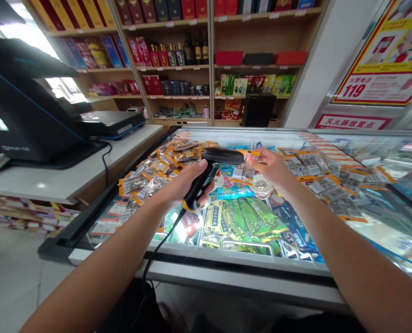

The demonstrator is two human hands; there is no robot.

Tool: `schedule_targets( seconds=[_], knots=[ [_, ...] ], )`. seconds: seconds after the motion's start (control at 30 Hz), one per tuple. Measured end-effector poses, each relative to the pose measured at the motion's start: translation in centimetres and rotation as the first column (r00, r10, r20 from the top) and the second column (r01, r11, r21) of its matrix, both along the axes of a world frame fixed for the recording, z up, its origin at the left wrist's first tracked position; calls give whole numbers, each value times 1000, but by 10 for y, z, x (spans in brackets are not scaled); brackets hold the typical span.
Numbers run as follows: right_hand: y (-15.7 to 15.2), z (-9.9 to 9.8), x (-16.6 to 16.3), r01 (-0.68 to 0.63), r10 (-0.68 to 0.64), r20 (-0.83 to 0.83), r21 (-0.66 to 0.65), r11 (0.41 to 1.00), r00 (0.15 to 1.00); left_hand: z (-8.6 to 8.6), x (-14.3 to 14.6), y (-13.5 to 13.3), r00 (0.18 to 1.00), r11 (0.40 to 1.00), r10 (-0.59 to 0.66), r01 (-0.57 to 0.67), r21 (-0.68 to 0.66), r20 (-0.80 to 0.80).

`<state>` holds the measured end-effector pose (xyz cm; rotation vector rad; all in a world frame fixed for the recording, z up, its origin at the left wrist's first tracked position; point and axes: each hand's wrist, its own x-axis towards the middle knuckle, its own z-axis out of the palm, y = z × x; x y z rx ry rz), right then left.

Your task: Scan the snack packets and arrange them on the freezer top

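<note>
My left hand [192, 180] is wrapped round the grip of a black and yellow barcode scanner [223, 156], its cable hanging toward me. The scanner's head points right, toward a small clear snack packet [244, 171] with an orange edge. My right hand [270, 167] pinches that packet near its top edge, just beyond the scanner's nose. Similar packets lie in a left pile [153, 178] and a right pile [331, 189] on the glass top of a chest freezer [206, 266]. Green-wrapped ice creams [247, 215] show through the glass below my hands.
A white counter [53, 180] at the left carries a black checkout machine [28, 106] and a flat scale [112, 122]. Shelves [178, 67] of boxes and bottles line the back. A wall sign [383, 88] hangs at the right.
</note>
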<state>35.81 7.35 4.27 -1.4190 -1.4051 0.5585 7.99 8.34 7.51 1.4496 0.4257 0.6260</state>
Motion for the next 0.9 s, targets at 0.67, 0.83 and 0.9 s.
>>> schedule_targets(
  seconds=[0.67,0.83,0.9],
  knots=[
    [-3,9,12,65,-65,11,1,998,998,-3,1,3,999,997,33,-32,-63,12],
    [-2,7,11,43,-43,16,7,999,999,-8,1,7,1000,998,15,-14,-58,19],
    [-2,8,13,51,-52,23,18,999,998,-9,1,9,1000,998,8,-7,-62,22]
  ],
)
